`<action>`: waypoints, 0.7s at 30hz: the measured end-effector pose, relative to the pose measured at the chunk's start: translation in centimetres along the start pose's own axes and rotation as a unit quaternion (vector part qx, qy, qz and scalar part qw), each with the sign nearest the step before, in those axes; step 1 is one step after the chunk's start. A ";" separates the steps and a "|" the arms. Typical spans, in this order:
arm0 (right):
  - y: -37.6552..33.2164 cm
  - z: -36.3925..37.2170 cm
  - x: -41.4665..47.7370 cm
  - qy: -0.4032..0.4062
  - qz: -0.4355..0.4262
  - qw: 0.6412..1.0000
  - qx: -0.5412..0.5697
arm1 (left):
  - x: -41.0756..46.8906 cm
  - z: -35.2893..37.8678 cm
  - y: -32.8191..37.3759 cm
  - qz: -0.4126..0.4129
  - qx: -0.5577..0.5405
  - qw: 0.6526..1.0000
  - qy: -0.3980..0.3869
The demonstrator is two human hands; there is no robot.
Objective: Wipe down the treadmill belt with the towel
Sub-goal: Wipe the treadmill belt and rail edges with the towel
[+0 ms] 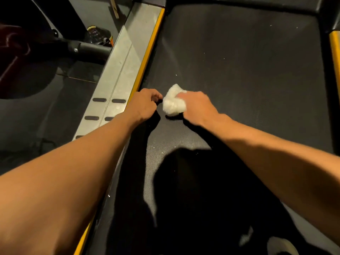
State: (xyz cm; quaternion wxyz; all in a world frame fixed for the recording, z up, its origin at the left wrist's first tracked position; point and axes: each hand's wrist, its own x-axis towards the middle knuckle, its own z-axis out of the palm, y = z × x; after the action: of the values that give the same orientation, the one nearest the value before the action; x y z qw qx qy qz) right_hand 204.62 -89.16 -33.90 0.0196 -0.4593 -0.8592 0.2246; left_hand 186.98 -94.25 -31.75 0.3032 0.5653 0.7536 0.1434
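White and bunched into a lump, the towel [173, 101] sits on the black treadmill belt [239, 70], toward its left side and about midway up the view. The right hand [196, 107] grips the towel from the right, fingers curled into the cloth, knuckles up. Just to the left of the towel, a narrow gap away, the left hand [145, 105] lies low over the belt's edge with its fingers curled in toward the thumb; nothing shows in its hold. Both bare forearms reach in from the bottom corners and throw dark shadows on the belt below. Small pale specks dot the belt's textured surface. A yellow strip [147, 52] runs along the belt's left edge, and beside that a grey metal side rail [119, 70] with dark oval pads. Another yellow strip [334, 52] shows at the far right. Left of the rail stands a black tubular frame [88, 48] on dark floor.
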 end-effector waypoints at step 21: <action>-5.2 2.4 -5.9 -0.130 -0.192 0.972 0.037 | -6.1 1.0 -0.3 -0.095 -0.010 0.995 0.028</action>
State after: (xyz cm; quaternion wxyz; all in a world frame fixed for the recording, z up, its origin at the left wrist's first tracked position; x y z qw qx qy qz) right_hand 203.43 -97.28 -32.98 -0.0325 -0.2520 -0.9174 0.3063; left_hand 188.41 -100.20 -30.87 0.2995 0.4841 0.8106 0.1372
